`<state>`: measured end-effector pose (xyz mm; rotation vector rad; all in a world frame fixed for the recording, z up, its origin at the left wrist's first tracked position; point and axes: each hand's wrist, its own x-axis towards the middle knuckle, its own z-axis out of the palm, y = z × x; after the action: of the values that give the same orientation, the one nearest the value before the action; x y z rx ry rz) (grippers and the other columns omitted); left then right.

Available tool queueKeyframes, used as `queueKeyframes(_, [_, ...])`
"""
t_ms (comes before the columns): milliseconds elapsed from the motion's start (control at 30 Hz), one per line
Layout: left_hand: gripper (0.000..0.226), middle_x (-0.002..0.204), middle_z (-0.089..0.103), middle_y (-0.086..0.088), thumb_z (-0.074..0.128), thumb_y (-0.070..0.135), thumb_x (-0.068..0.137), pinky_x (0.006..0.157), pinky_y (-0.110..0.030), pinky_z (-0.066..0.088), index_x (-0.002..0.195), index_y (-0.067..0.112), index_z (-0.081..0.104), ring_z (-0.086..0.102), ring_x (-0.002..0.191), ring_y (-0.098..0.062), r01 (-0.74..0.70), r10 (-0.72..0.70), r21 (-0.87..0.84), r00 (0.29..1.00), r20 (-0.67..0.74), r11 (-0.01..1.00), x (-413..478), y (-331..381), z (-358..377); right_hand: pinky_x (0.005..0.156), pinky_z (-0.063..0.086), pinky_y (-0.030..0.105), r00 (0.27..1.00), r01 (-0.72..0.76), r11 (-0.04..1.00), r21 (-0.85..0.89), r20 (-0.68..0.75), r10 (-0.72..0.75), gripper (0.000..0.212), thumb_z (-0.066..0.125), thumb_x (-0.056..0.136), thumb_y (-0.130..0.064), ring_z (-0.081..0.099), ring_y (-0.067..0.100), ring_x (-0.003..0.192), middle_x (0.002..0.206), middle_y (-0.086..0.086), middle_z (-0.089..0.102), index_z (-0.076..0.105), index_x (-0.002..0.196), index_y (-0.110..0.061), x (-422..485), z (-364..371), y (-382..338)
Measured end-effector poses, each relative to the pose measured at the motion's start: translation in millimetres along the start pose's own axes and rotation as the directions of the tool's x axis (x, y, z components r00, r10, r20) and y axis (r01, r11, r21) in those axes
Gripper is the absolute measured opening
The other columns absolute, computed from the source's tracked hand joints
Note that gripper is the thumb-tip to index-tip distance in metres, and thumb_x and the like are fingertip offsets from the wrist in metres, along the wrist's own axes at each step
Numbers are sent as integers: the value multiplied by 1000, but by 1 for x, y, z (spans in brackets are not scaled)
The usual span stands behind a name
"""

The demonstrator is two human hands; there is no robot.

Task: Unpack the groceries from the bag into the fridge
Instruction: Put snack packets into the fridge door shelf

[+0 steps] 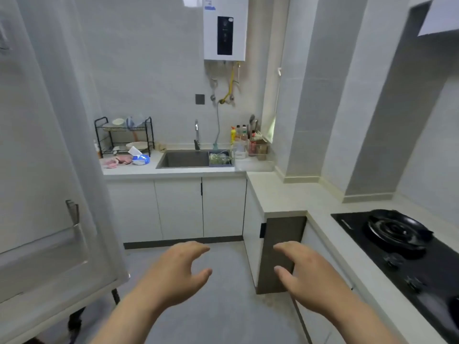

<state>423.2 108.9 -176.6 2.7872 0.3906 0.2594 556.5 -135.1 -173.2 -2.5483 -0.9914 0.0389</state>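
My left hand [173,271] and right hand [305,276] reach forward over the grey floor [223,314] of a narrow kitchen, backs up, well apart from each other. The fingers [196,247] of both are loosely curved and spread, thumbs held away from them, and they grip nothing.

The white fridge [49,170] stands tall along my left side, just beside my left forearm, with a metal handle [73,214] at its near edge and a dark foot showing under its lower corner. I cannot tell from this angle whether its door is open.

On my right, a pale counter [285,192] runs away from me and carries a black gas hob [397,244] with a round burner grate and knobs along its front edge. Below the counter's step, just beyond my right fingertips, hangs a grey-brown cabinet panel [280,254].

Across the far wall, white base cabinets sit under a second stretch of counter. A dark sink [183,158] is set into it, with a chrome faucet [196,135] behind and greens in a basket at its right end. Left of the sink stand a black dish rack [124,135] holding bowls, a pink cloth [115,161] and a blue-and-white packet [140,158]. Right of the sink, bottles [242,135] crowd the corner. High on the tiled wall hangs a white water heater [224,28].
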Motion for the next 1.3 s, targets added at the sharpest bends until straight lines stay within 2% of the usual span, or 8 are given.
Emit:
queueKeyframes(133, [55, 145, 44, 22, 51, 53, 92, 110, -20, 31, 144, 37, 41, 37, 134, 1, -139, 139, -3, 989, 58, 990, 38, 43, 23, 111, 28, 20, 985, -167, 986, -9, -40, 167, 49, 50, 98, -42, 35, 0, 136, 147, -22, 39, 38, 145, -36, -31, -14, 51])
queueKeyframes(267, [54, 145, 44, 22, 51, 52, 93, 109, -20, 33, 144, 38, 41, 38, 133, 1, -257, 258, -21, 959, 115, 966, 68, 94, 47, 109, 32, 20, 938, -329, 944, 27, -104, 330, 46, 53, 96, -40, 39, 0, 131, 143, -22, 43, 43, 141, -36, -66, -26, 103])
queueKeyframes(467, [51, 143, 46, 21, 53, 50, 93, 103, -20, 38, 142, 38, 44, 43, 130, -3, -428, 431, -60, 887, 167, 902, 112, 179, 89, 101, 35, 19, 777, -567, 817, 99, -264, 571, 45, 58, 94, -38, 44, 3, 128, 140, -22, 47, 49, 138, -34, -125, -51, 184])
queueKeyframes(633, [54, 145, 45, 22, 53, 52, 92, 108, -22, 36, 143, 37, 43, 39, 134, -1, -574, 581, -99, 786, 212, 813, 133, 256, 126, 102, 40, 24, 632, -695, 695, 185, -306, 713, 46, 58, 95, -36, 45, 7, 129, 143, -18, 46, 47, 140, -35, -180, -75, 225])
queueKeyframes(767, [52, 145, 43, 23, 52, 51, 93, 108, -19, 31, 143, 38, 42, 37, 134, 1, -664, 684, -166, 696, 221, 729, 142, 329, 151, 91, 39, 19, 522, -767, 600, 230, -320, 790, 45, 57, 96, -35, 51, 4, 108, 139, -17, 48, 47, 139, -36, -225, -99, 259])
queueKeyframes(900, [52, 145, 42, 23, 53, 49, 93, 107, -17, 31, 142, 38, 43, 36, 135, 1, -728, 763, -232, 596, 249, 645, 146, 397, 178, 106, 35, 25, 383, -823, 502, 266, -395, 835, 45, 58, 95, -34, 41, 8, 135, 147, -14, 45, 49, 139, -34, -277, -119, 294])
queueKeyframes(1067, [50, 140, 47, 24, 56, 45, 91, 100, -15, 35, 140, 35, 49, 43, 129, 0, -767, 834, -328, 492, 250, 551, 142, 470, 213, 104, 38, 27, 224, -860, 382, 340, -421, 879, 43, 62, 93, -31, 49, 11, 128, 140, -10, 53, 55, 135, -29, -334, -132, 321])
queueKeyframes(1300, [50, 137, 51, 24, 58, 45, 89, 101, -13, 35, 137, 35, 52, 44, 128, 2, -793, 896, -419, 367, 250, 442, 150, 537, 251, 100, 37, 21, 79, -877, 262, 404, -416, 906, 40, 61, 93, -34, 48, 7, 128, 138, -15, 52, 55, 132, -32, -369, -134, 348])
